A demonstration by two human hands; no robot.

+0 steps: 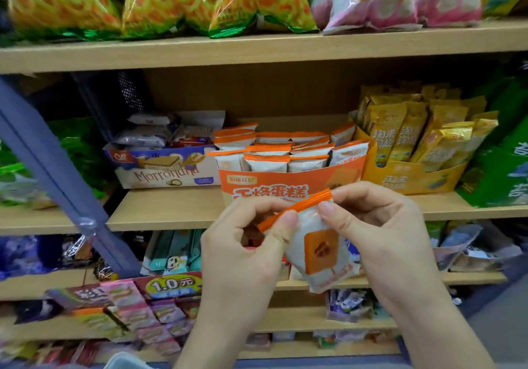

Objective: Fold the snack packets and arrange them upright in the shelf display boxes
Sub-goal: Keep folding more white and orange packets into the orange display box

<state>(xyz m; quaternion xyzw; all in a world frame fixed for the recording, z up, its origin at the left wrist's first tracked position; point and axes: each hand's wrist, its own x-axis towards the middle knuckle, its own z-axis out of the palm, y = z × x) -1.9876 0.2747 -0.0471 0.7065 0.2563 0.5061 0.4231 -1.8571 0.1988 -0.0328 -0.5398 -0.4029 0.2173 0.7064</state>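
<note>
While both hands are holding one snack packet (320,251) in front of the shelf (177,211), the left hand (245,251) is pinching the orange top strip near its left end with thumb and finger. The right hand (380,225) is pinching the same strip near its right end. Each grip is closing tight on the packet. The packet is white with an orange square on it, and it is hanging tilted below the fingers. Just behind the hands, an orange display box (285,180) is sitting on the shelf, with more packets like it standing upright inside. A yellow box (414,180) is sitting beside it on the right.
</note>
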